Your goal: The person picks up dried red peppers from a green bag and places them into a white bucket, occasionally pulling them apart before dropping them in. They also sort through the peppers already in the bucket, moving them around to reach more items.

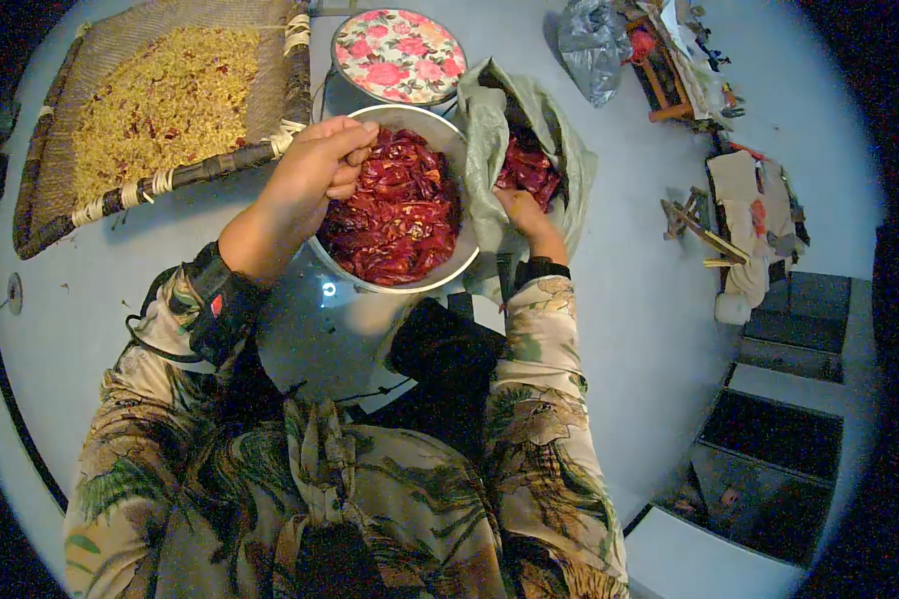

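Observation:
A round metal pot [469,262] stands before me, full of dried red chilies [400,215]. Over its left rim is my left hand [332,165], with fingers curled and thumb pressed against the forefinger; whatever they pinch, if anything, is hidden. To the pot's right, a pale green woven sack [484,130] gapes, and more dried red chilies [529,170] show inside. My right hand [524,212] reaches into the sack's mouth and touches those chilies. Its fingertips are hidden among them, so their grip does not show.
At the left lies a woven tray [95,100] with a dark frame, spread with yellow seeds [170,100] and red bits. A round stool with a floral top [400,55] stands behind the pot. A grey plastic bag [591,50] and a wooden stool [664,75] are at the back right.

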Motion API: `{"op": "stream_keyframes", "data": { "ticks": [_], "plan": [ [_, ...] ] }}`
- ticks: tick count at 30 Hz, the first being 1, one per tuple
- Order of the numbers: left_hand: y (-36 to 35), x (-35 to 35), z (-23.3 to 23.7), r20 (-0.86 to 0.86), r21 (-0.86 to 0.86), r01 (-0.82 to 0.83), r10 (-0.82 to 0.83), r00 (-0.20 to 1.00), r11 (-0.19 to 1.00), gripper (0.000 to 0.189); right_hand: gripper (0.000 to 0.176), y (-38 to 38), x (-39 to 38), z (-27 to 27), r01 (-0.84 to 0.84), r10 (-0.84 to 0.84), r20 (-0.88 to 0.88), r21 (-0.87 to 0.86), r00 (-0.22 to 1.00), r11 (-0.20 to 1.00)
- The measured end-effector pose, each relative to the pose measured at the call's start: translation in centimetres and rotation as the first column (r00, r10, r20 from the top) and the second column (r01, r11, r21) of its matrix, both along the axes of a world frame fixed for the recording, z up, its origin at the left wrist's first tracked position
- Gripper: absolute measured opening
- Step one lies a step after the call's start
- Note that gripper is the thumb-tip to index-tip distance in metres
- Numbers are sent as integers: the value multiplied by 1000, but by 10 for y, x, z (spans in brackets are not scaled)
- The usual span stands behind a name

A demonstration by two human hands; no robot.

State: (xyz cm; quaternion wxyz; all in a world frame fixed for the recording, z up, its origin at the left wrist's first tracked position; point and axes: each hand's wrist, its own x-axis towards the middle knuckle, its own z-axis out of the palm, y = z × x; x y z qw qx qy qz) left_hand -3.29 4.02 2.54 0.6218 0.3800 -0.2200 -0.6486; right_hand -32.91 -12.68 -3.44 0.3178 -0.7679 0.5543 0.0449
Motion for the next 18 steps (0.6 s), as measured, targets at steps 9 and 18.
{"op": "stream_keyframes", "data": {
  "ticks": [9,18],
  "plan": [
    [4,4,4,-30,-25,12,-13,999,1000,13,44,15,-8,8,35,-35,-194,-3,980,999],
    [2,8,5,-6,-49,-62,62,998,997,17,29,7,24,37,18,57,139,-487,989,873]
  ]
}}
